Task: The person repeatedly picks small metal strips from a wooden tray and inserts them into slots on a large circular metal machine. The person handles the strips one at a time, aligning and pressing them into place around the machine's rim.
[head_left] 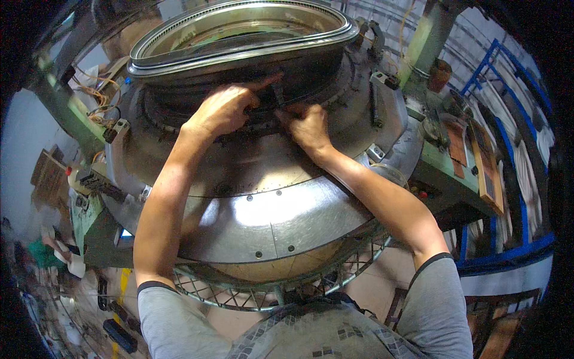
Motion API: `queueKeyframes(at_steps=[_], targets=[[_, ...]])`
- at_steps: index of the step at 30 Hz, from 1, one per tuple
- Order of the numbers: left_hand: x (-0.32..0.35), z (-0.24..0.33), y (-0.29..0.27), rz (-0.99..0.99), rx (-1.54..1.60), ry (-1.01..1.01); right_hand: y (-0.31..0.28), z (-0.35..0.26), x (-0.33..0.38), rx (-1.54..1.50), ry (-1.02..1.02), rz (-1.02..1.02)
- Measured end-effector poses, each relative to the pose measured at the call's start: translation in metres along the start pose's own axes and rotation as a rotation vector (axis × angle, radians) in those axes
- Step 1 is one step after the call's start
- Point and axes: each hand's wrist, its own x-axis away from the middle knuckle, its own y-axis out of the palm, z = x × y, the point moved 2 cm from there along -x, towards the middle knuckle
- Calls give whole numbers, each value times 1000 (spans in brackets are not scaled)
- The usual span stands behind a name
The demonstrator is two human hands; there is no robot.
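Note:
Both hands reach to the dark lower wall of a large round metal machine (239, 157), below its shiny toothed ring (239, 58). With its index finger stretched out, my left hand (224, 110) touches or nearly touches the dark wall; the other fingers curl under. Just right of it, my right hand (311, 127) is closed, thumb and fingers pinched together at the foot of the wall. A thin dark strip (278, 93) stands between the two hands. What the right fingers pinch is too small and shaded to make out.
A polished metal skirt plate (269, 218) with screws curves in front of me, above a lattice ring (239, 297). Green posts (421, 45) rise at the sides. Loose orange cables (101, 99) hang at left. A blue rack (514, 257) with white material stands at right.

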Motion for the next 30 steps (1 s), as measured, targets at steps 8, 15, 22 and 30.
queueKeyframes(at_steps=[8, 15, 22, 30], targets=[[-5, 5, 2, 16, 14, -53, -3, 11, 2, 89, 51, -41], [-10, 1, -23, 218, -144, -64, 29, -2, -41, 86, -110, 292], [-9, 7, -24, 120, -234, -90, 15, -4, -44, 216, -247, 135], [-5, 6, -15, 154, -340, -37, -3, -15, -60, 644, -240, 209]])
